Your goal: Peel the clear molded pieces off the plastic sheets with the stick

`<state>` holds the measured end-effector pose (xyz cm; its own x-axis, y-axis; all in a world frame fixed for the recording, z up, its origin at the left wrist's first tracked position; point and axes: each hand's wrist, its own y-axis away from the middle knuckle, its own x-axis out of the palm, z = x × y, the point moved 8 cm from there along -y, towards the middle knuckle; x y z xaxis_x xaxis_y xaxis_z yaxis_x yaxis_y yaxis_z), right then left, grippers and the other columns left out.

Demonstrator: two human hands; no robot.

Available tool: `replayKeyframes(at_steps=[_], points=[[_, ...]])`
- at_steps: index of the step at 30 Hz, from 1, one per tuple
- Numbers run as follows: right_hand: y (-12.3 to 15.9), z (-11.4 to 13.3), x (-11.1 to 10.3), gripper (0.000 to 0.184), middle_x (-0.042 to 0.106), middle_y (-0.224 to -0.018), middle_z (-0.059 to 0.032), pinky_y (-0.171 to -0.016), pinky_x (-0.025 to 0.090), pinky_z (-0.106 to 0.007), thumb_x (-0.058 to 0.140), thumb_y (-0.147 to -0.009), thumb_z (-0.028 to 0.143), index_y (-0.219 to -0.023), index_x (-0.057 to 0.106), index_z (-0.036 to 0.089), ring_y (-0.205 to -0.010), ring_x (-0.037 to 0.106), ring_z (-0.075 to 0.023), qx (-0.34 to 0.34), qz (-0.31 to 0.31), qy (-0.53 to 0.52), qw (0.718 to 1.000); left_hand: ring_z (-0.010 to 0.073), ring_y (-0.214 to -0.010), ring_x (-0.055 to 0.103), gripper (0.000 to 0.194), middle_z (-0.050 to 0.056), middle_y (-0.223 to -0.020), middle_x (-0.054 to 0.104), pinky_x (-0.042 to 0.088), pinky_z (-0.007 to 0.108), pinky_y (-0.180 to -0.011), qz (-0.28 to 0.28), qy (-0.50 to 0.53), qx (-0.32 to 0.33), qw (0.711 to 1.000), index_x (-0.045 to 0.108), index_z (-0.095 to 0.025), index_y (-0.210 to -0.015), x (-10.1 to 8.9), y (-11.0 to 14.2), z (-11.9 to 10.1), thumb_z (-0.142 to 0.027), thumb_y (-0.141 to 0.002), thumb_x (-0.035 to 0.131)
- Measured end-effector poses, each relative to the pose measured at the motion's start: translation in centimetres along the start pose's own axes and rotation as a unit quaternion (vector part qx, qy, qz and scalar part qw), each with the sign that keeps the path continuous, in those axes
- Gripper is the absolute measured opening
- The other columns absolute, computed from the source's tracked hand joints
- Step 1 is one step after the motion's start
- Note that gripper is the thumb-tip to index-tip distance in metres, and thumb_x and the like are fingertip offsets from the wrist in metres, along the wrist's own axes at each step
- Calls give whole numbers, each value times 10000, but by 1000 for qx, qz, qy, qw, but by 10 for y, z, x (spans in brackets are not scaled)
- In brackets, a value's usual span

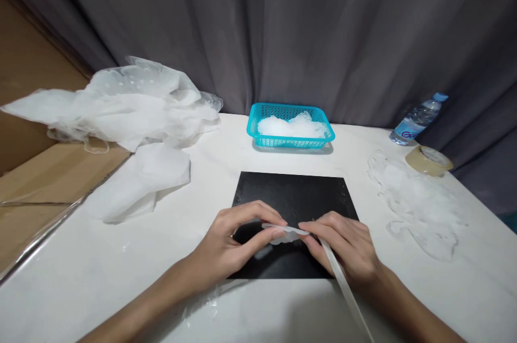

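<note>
Both my hands meet over the front part of a black mat (291, 195) on the white table (121, 273). My left hand (232, 243) pinches the left end of a small clear plastic piece (285, 232) between thumb and fingers. My right hand (345, 246) pinches its right end. A thin clear strip (347, 292) runs from under my right hand down toward the frame's bottom edge.
A turquoise basket (291, 141) holding clear plastic stands at the back. Crumpled white plastic bags (133, 111) lie back left, over cardboard boxes (44, 170). Clear plastic pieces (420, 208), a tape roll (428, 160) and a water bottle (418, 119) lie on the right.
</note>
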<state>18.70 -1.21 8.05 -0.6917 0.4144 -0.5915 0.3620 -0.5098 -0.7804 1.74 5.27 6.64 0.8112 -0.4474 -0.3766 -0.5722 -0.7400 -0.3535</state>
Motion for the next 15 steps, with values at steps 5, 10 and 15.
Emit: replayKeyframes(at_steps=[5, 10, 15], points=[[-3, 2, -1, 167, 752, -794, -50, -571, 553, -268, 672, -967, 59, -1115, 678, 136, -624, 671, -148, 3, -6, -7, 1000, 159, -847, 748, 102, 29, -945, 782, 586, 258, -799, 11, -9, 9, 1000, 732, -189, -1011, 1, -2, -3, -105, -964, 701], [-3, 5, 0, 158, 752, -791, -52, -569, 540, -271, 666, -977, 61, -1115, 677, 137, -623, 668, -149, 5, -2, -8, 1000, 164, -865, 735, 148, 24, -955, 772, 575, 265, -823, 22, -48, 33, 998, 716, -195, -1043, 5, -1, -7, -116, -923, 752], [-3, 6, 1, 150, 747, -797, -47, -579, 542, -267, 694, -968, 82, -1109, 679, 133, -619, 660, -143, 7, -6, -22, 1000, 152, -854, 739, 130, 26, -951, 797, 567, 234, -800, 46, -48, 62, 996, 764, -206, -1078, 12, -2, -11, -137, -970, 740]])
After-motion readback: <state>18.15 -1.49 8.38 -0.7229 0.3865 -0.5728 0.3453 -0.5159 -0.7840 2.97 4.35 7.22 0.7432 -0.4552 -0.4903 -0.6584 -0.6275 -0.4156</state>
